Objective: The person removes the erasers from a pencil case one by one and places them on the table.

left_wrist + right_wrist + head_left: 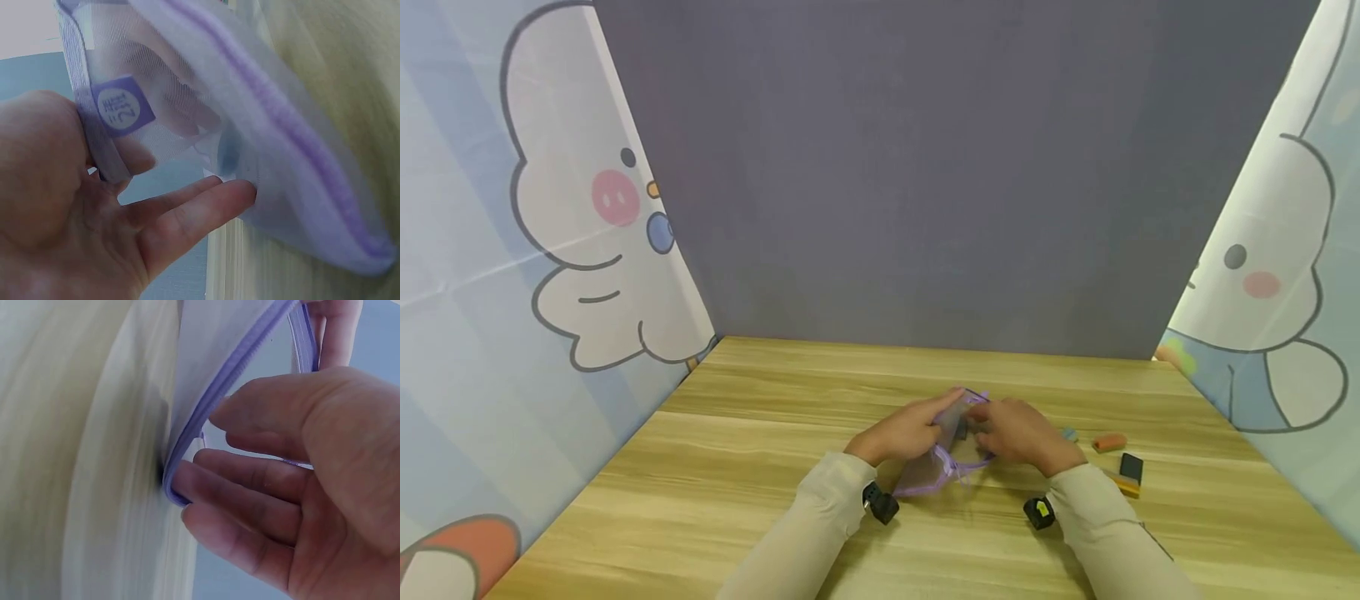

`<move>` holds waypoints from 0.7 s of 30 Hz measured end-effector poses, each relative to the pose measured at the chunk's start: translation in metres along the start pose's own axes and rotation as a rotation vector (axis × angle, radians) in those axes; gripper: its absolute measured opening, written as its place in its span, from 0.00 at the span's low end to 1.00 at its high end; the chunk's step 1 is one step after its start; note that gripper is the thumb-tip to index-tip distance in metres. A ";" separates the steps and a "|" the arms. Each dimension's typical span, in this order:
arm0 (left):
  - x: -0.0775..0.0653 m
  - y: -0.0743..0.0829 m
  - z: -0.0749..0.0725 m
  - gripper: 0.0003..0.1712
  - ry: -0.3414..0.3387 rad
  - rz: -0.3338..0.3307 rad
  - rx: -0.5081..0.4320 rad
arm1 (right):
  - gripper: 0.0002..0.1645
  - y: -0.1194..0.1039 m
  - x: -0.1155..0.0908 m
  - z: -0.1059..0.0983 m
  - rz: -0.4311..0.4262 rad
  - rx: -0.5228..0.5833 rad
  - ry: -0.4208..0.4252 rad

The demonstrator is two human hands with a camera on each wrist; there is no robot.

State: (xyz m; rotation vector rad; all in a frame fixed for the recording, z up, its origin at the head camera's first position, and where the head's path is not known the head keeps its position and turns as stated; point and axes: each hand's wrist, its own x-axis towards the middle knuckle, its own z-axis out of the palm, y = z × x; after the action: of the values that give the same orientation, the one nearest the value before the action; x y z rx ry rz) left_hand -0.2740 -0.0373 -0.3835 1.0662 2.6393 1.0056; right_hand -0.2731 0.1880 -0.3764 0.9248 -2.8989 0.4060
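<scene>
A see-through mesh zipper pouch (pixel 925 475) with purple trim stands with its mouth spread, between both hands. My left hand (pixel 906 429) grips the pouch's rim at its left side; in the left wrist view the thumb lies by the purple edge near a small purple label (pixel 124 106). My right hand (pixel 1017 429) reaches into the mouth from the right, its fingers loosely bent within the zipper edge (pixel 234 369). Nothing shows between those fingers in the right wrist view. A small dark bluish thing (pixel 229 150) shows through the mesh; its kind is unclear.
To the right on the wooden table (pixel 715 500) lie a small orange cylinder (pixel 1109 442), a black block (pixel 1131 467), a yellow-orange piece (pixel 1127 486) and a light blue piece (pixel 1069 434) partly behind the right hand. A grey panel (pixel 880 183) closes the back.
</scene>
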 end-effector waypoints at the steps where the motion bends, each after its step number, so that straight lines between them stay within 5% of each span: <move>1: 0.000 0.000 0.000 0.42 0.001 0.000 -0.001 | 0.24 0.001 0.000 0.000 0.000 0.007 0.005; 21: 0.002 -0.004 -0.003 0.47 0.044 0.001 -0.021 | 0.16 -0.009 0.009 0.000 0.004 -0.072 0.038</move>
State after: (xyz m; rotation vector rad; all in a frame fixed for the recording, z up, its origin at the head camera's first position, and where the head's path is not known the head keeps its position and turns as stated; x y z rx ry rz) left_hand -0.2786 -0.0398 -0.3837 1.0528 2.6571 1.0669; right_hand -0.2760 0.1761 -0.3726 0.8912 -2.8604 0.3140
